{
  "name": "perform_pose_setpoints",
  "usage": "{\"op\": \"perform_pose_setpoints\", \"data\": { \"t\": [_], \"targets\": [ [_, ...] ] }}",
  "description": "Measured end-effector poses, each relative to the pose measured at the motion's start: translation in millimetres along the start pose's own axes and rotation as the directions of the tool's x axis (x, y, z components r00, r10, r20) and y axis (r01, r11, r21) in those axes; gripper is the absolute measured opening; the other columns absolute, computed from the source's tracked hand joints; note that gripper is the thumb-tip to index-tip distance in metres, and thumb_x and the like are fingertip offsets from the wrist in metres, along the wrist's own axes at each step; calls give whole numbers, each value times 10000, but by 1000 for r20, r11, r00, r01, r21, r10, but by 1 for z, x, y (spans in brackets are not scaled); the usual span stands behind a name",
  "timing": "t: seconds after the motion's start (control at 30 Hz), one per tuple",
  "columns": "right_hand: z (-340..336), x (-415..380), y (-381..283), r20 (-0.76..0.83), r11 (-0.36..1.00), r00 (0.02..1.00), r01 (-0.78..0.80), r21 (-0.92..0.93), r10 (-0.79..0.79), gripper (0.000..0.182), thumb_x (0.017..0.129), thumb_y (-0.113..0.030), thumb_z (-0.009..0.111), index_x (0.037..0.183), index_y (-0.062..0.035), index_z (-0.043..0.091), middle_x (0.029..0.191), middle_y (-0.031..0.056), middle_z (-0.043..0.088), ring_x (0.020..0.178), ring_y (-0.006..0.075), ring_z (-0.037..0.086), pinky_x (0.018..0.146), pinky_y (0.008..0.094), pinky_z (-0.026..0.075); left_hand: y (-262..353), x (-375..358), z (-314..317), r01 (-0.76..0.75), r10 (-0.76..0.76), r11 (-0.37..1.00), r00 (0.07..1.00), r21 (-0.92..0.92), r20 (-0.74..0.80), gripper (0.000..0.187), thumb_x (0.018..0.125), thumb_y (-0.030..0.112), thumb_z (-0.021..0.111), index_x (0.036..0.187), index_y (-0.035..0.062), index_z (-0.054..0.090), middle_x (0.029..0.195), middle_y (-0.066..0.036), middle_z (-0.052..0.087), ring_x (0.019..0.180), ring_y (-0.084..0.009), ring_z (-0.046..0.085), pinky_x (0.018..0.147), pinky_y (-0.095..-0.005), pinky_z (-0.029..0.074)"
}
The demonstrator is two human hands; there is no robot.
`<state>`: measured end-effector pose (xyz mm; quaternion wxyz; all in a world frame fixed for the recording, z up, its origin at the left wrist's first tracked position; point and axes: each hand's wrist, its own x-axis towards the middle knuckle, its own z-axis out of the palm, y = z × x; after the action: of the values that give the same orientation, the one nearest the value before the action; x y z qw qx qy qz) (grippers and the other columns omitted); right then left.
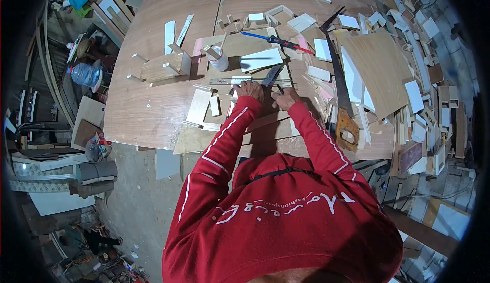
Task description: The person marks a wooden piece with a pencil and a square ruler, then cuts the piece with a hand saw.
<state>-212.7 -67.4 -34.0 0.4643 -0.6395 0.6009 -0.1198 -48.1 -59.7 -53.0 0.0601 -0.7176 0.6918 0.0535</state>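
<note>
Both red-sleeved arms reach forward over a wooden worktable (153, 104). My left hand (250, 90) presses down on a metal ruler (227, 81) that lies across a light wooden board (265, 122). A dark square blade (270, 75) angles up from between my hands. My right hand (286, 98) is closed around a thin dark pencil-like stick (279, 88), its tip at the board just beside the ruler. The hands are a few centimetres apart.
A handsaw (338, 74) with a wooden handle (347, 130) lies to the right. A blue-and-red screwdriver (275, 41) and a white bottle (220, 59) sit beyond the hands. A plywood sheet (380, 69) and several offcuts crowd the right side. A water bottle (84, 74) stands at far left.
</note>
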Motion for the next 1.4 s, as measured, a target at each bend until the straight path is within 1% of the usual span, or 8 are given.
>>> {"op": "perform_pose_setpoints", "data": {
  "t": [0.23, 0.6, 0.87, 1.1, 1.17, 1.2, 1.27, 1.4],
  "targets": [
    [20, 22, -16, 133, 858, 961, -277, 432, 243, 273, 816, -327, 608, 697, -81, 608, 545, 35, 536, 446, 126, 511, 379, 299, 333, -2, 0, 7, 9, -11, 998, 999, -64, -39, 248, 783, 281, 593, 987, 145, 630, 1032, -80, 620, 1030, -268, 562, 838, -577, 344],
    [41, 38, -5, 5, 775, 977, -171, 609, 212, 240, 747, -324, 667, 635, -146, 553, 514, -43, 460, 399, 76, 391, 368, 269, 255, -40, -62, -33, 45, -176, 931, 924, -361, -340, 298, 762, 207, 652, 1015, 83, 556, 1038, -135, 585, 953, -355, 565, 763, -462, 490],
    [73, 110, 70, -236, 942, 946, 270, 201, -221, 269, 743, -280, 672, 634, -38, 626, 522, 23, 523, 409, 100, 443, 392, 277, 333, -62, -98, -40, 353, -320, 902, 933, -248, 164, 522, 747, 400, 725, 1125, 87, 544, 1194, -118, 529, 1115, -323, 519, 831, -539, 430],
    [47, 71, 22, -241, 947, 970, 94, 308, -18, 246, 749, -255, 665, 648, -35, 619, 521, 13, 514, 406, 97, 441, 389, 256, 321, -67, -92, -13, 348, -356, 912, 934, -215, 2, 432, 732, 316, 735, 1063, 95, 566, 1129, -129, 581, 1044, -347, 577, 819, -495, 493],
    [48, 90, 43, 23, 1000, 1000, 12, 27, -12, 219, 807, -274, 540, 962, -186, 666, 996, 249, 538, 970, 377, 558, 839, 444, 444, -70, -88, -5, 343, -352, 910, 936, -232, 2, 426, 732, 308, 729, 1056, 82, 569, 1119, -142, 583, 1032, -349, 581, 815, -485, 499],
    [44, 85, 39, 22, 1000, 1000, 12, 26, -13, 219, 807, -274, 540, 962, -186, 666, 996, 249, 538, 970, 377, 558, 839, 444, 444, -71, -86, -3, 338, -348, 908, 938, -249, 6, 421, 731, 301, 722, 1049, 68, 572, 1109, -154, 584, 1019, -352, 585, 812, -475, 505],
    [32, 68, 26, -28, 905, 994, -84, 416, 106, 239, 782, -291, 555, 827, -92, 679, 825, 211, 605, 793, 299, 616, 751, 395, 479, -69, -81, -3, 362, -369, 891, 929, -273, 27, 383, 740, 243, 689, 1058, 59, 581, 1104, -157, 577, 1038, -354, 570, 832, -489, 485],
    [35, 71, 49, -197, 878, 977, 167, 449, -85, 169, 735, -158, 645, 644, -24, 593, 547, 14, 515, 415, 89, 431, 381, 258, 290, -68, -64, -2, 392, -409, 865, 912, -312, 13, 331, 727, 163, 644, 1032, 40, 607, 1087, -163, 572, 1045, -363, 559, 837, -499, 476]
  ]
}}
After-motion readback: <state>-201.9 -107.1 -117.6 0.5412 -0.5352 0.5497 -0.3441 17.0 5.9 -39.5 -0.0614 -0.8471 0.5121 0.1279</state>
